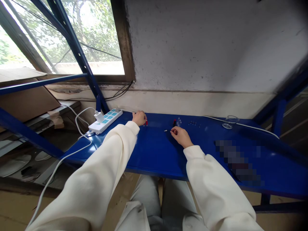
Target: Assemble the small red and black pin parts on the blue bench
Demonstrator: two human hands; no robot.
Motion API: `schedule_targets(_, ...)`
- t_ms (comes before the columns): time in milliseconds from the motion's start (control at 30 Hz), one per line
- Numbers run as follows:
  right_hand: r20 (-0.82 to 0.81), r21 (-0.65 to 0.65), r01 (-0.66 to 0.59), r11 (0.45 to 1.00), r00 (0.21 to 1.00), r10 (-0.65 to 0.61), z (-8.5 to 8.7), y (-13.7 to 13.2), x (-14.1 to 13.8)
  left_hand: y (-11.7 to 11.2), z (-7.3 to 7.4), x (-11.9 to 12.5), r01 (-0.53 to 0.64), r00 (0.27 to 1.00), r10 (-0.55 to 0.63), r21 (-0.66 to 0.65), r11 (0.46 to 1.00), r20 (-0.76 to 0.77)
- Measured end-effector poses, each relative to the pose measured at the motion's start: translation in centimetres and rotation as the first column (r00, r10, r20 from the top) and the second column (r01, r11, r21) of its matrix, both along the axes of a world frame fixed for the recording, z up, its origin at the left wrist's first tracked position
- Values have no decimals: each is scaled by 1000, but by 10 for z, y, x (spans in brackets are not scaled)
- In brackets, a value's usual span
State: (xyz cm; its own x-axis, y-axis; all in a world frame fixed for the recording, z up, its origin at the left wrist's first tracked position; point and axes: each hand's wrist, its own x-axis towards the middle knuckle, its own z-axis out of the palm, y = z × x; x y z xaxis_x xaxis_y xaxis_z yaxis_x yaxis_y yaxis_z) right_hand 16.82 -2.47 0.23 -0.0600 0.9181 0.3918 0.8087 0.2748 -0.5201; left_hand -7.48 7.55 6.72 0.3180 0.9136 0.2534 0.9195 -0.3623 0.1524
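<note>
On the blue tabletop [154, 150], my left hand [139, 118] reaches out with its fingers curled down over a few small pieces. A small red piece [146, 123] shows at its fingertips; the fingers hide whatever they hold. My right hand [181, 135] is closed in a pinch just above the table. Left of its fingertips is a small white pointed piece [165, 130]; I cannot tell whether it is joined to what the fingers hold. Behind this hand stand small clear tubes [179, 122] and a dark piece with a red top [174, 122].
Several tiny clear pieces [192, 123] lie right of the tubes. A drinking glass [231, 122] stands at the back right. A blurred dark flat object [237, 160] lies at the right. At the left sits a white power strip [106, 121] with a plug and cable.
</note>
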Motion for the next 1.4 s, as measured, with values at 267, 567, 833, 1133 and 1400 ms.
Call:
schedule_targets(267, -1, 34, 46, 998, 999, -46, 5, -3, 0, 2, -2, -1, 0, 1000, 0, -6, 1000, -11)
schedule_targets(567, 30, -56, 432, 900, 902, -431, 11, -5, 8, -2, 2, 0, -12, 1000, 11, -20, 1000, -17)
schedule_targets(833, 143, -174, 476, 862, 879, -456, 2, 1, 15, -43, 14, 37, 229, 972, -234, 150, 962, 15)
schedule_targets(1133, 187, -104, 487, 867, 866, -464, -3, 3, 13, -69, -34, 105, 357, 934, -357, 62, 932, -9)
schedule_targets(1400, 143, -58, 495, 867, 864, -483, -9, 12, 15, -67, -50, 128, 260, 962, -268, 126, 957, 55)
